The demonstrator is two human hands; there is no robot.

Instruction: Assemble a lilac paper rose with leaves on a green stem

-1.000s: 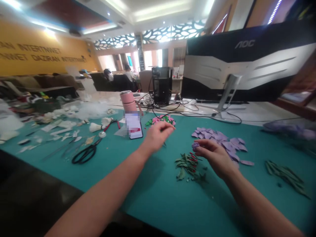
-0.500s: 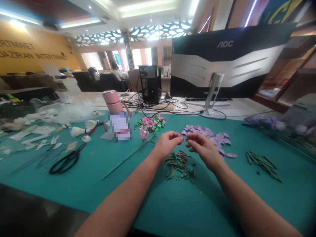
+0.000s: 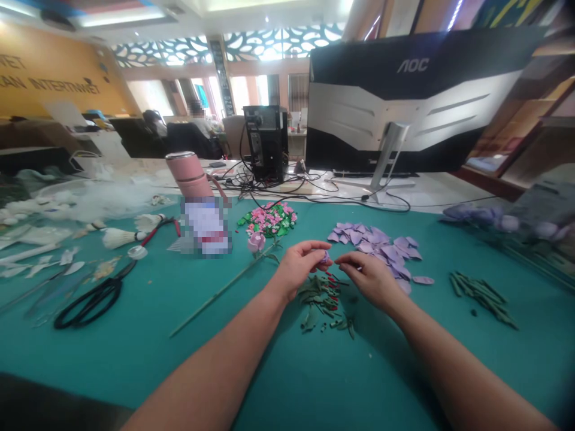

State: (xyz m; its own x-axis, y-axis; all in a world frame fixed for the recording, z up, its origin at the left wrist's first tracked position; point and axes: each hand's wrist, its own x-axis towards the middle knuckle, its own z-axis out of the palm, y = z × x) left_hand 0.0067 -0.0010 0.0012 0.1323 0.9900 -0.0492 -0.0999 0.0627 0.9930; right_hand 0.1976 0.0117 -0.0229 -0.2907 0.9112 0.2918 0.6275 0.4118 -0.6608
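My left hand (image 3: 305, 263) is closed, with a small purple flower bud (image 3: 324, 257) pinched between thumb and fingers. Just to its right, my right hand (image 3: 366, 274) has thumb and forefinger pressed together; whatever is between them is too small to make out. The fingertips of both hands are a little apart. Below them on the green mat (image 3: 287, 383) lie green leaf pieces (image 3: 317, 293) with a few red bits. A pile of loose purple petals (image 3: 381, 245) spreads behind my right hand. One long-stemmed flower (image 3: 256, 242) lies left of my left hand.
Pink and green small parts (image 3: 269, 218) are heaped farther back. Black scissors (image 3: 92, 299), red-handled pliers (image 3: 159, 230) and shuttlecocks (image 3: 119, 238) lie left. A pink bottle (image 3: 186, 173) stands behind a blurred phone-like object (image 3: 206, 227). Green sticks (image 3: 483, 293) lie right, before a monitor (image 3: 390, 108).
The head view has shifted slightly. My right fingertips have drawn closer together and sit lower beside my left hand. The purple bud in my left hand shows more.
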